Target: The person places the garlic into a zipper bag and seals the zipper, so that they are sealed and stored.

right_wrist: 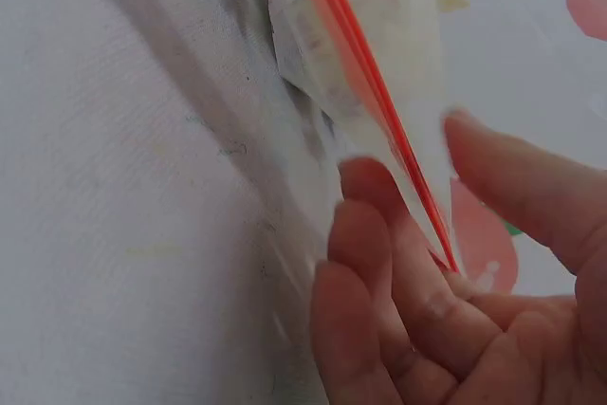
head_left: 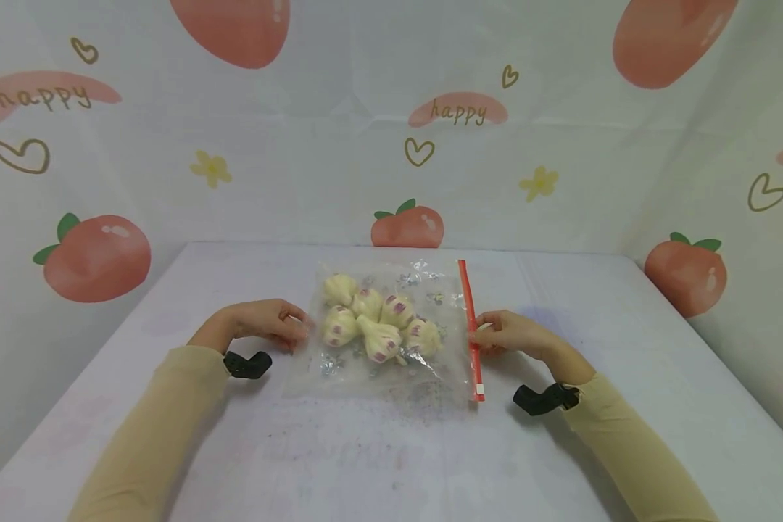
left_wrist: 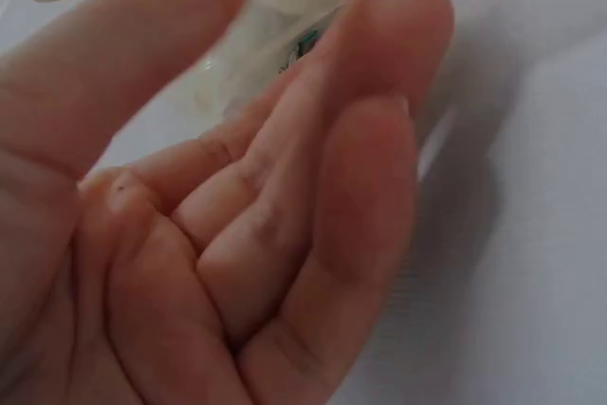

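A clear plastic zip bag (head_left: pixel 300 377) with a red slider strip (head_left: pixel 467 304) along its right edge lies on the table in the head view. Inside it are several white garlic bulbs (head_left: pixel 381 339) with purple marks. At the bag's left edge is my left hand (head_left: pixel 270 321); its fingers bend loosely, and in the left wrist view the thumb stands apart from them. My right hand (head_left: pixel 512 333) is at the red strip. In the right wrist view, the strip runs between the spread thumb and the fingers (right_wrist: pixel 346 305), without a visible pinch.
The white table (head_left: pixel 339 464) carries faint prints and small dark specks in front of the bag. Behind it hangs a white cloth backdrop (head_left: pixel 339 145) with peaches, hearts and flowers. Black wrist mounts (head_left: pixel 248 365) sit at both sleeve cuffs.
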Demonstrator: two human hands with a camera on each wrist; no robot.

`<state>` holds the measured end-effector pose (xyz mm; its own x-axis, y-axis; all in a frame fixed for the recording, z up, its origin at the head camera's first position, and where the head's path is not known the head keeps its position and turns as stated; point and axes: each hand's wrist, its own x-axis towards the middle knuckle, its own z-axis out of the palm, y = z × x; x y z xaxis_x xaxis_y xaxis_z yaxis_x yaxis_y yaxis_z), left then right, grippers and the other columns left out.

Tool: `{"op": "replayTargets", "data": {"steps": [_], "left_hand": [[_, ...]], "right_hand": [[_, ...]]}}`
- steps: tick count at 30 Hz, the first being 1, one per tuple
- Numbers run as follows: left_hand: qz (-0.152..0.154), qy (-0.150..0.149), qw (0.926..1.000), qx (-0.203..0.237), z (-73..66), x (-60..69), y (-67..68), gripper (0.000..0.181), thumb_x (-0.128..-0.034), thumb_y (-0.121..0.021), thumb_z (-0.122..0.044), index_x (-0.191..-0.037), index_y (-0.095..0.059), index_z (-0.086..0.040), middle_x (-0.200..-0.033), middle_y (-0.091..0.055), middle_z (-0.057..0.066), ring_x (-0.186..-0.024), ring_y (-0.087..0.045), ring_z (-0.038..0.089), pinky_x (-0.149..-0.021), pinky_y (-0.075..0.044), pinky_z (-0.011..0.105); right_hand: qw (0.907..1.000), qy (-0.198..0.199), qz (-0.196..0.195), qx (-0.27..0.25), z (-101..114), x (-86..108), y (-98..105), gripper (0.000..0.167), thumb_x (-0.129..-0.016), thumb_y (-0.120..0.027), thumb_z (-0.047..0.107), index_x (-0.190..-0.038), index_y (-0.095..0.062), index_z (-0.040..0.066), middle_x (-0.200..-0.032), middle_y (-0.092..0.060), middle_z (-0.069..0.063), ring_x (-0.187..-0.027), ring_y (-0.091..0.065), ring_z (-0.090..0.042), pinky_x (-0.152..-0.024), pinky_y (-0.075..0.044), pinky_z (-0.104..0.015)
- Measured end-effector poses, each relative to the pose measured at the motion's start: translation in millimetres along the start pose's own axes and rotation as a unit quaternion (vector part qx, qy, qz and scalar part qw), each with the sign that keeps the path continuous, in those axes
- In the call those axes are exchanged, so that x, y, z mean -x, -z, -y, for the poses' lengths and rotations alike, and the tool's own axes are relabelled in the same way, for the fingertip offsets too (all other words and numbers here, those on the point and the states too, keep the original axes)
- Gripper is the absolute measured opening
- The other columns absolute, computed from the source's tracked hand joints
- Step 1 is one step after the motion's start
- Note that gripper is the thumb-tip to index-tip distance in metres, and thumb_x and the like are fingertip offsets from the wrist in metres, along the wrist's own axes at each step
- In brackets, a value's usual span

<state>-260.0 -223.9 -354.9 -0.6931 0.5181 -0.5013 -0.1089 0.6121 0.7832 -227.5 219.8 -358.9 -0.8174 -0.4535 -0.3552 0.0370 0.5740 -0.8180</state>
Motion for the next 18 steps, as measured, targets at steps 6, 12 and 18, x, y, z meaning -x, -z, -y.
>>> {"op": "replayTargets", "data": {"steps": [6, 12, 18], "left_hand": [[0.009, -0.002, 1.0000, 0.003, 1.7, 0.4, -4.3, 0.088, -0.0824, -0.071, -0.019, -0.140, -0.015, 0.017, -0.078, -0.068, -0.006, -0.076, -0.065, 0.006, -0.077, -0.054, 0.024], [-0.001, -0.005, 1.0000, 0.005, 4.0, 0.0, -6.0, 0.087, -0.0825, -0.071, -0.016, -0.139, -0.014, 0.019, -0.073, -0.068, -0.009, -0.072, -0.064, 0.004, -0.073, -0.053, 0.020], [0.009, -0.015, 0.9998, 0.010, 4.9, 1.3, -6.5, 0.087, -0.0836, -0.069, -0.014, -0.138, -0.012, 0.021, -0.068, -0.066, -0.010, -0.068, -0.062, 0.001, -0.071, -0.052, 0.018]], "right_hand": [[0.9965, 0.022, 0.081, -0.010, -0.9, 1.6, 0.9, 0.050, -0.087, -0.067, 0.017, -0.119, -0.039, -0.009, -0.067, -0.062, 0.006, -0.062, -0.051, -0.004, -0.063, -0.046, -0.020], [0.9974, 0.029, 0.066, 0.006, -2.4, 3.7, 2.3, 0.043, -0.087, -0.066, 0.018, -0.113, -0.041, -0.007, -0.066, -0.061, 0.006, -0.059, -0.046, -0.003, -0.060, -0.040, -0.020], [0.9972, 0.032, 0.062, 0.026, -3.5, 4.7, 3.5, 0.037, -0.088, -0.065, 0.018, -0.107, -0.042, -0.005, -0.062, -0.053, 0.006, -0.057, -0.041, -0.004, -0.058, -0.035, -0.021]]}}
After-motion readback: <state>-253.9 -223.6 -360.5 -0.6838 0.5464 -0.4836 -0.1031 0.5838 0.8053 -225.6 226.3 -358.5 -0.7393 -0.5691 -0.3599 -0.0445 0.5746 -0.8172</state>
